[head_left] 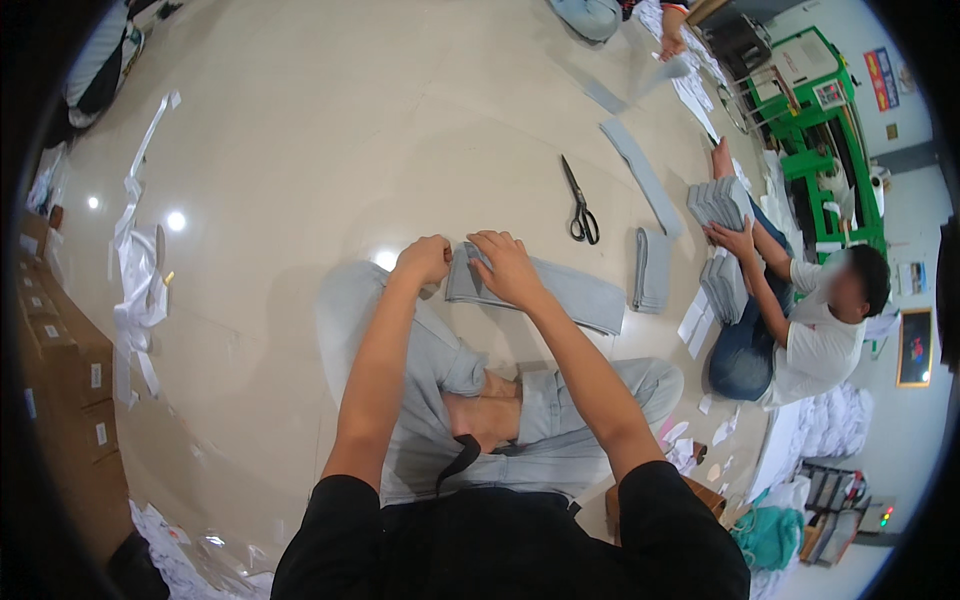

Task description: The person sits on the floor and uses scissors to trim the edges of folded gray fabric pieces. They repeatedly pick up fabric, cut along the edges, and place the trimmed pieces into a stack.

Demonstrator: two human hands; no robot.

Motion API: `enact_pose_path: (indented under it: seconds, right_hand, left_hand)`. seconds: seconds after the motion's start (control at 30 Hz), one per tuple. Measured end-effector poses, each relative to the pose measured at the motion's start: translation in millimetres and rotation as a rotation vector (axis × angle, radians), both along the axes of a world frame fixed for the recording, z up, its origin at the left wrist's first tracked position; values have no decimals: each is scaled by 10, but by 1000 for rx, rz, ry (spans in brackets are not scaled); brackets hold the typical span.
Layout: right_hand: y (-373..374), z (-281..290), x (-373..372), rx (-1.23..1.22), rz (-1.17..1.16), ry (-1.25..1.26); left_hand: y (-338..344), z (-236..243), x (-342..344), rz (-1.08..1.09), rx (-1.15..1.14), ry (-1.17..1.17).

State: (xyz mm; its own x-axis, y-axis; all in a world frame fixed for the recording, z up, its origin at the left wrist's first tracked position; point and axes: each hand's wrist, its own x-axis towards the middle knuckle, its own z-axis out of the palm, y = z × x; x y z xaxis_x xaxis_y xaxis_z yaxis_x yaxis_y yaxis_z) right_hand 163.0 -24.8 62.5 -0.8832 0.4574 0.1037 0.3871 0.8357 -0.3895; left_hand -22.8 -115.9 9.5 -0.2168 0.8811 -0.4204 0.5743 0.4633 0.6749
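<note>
A long strip of folded grey cloth (575,293) lies on the floor in front of my crossed legs. My right hand (507,268) rests on its left end, thumb and fingers apart. Just beyond that end, my left hand (427,260) is closed, its fingertips curled in. Whatever it may be gripping is hidden. Black-handled scissors (579,209) lie on the floor ahead and to the right. Near the strip's right end sits a folded grey bundle (652,270), and a flat grey strip (642,178) stretches out beyond it.
At the right, a seated person (820,320) holds a stack of folded grey cloth (719,203). Another person's hand (672,45) shows at the top. Tangled white ribbon (140,275) and cardboard boxes (75,350) are at the left. A green machine (815,130) stands far right.
</note>
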Motion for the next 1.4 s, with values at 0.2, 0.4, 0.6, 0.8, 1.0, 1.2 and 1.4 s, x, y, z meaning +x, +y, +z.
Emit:
enact_pose_path:
  seconds: [0.2, 0.4, 0.6, 0.8, 1.0, 1.2, 1.4]
  right_hand:
    - [89, -148, -105, 14, 41, -135]
    - [133, -233, -137, 35, 91, -41]
    - [66, -192, -136, -75, 73, 82]
    - [138, -135, -64, -292, 42, 1]
    - [184, -21, -117, -499, -222, -203]
    - [195, -143, -164, -246, -140, -64]
    - [172, -181, -61, -423, -154, 25]
  left_hand:
    - [69, 89, 17, 110, -11, -15]
    - [131, 150, -37, 123, -14, -115]
    - [64, 185, 31, 118, 63, -148]
    - [46, 257, 207, 113, 12, -113]
    - [-162, 160, 267, -63, -28, -124]
    - [-50, 187, 208, -81, -161, -69]
    - [-71, 249, 214, -32, -176, 8]
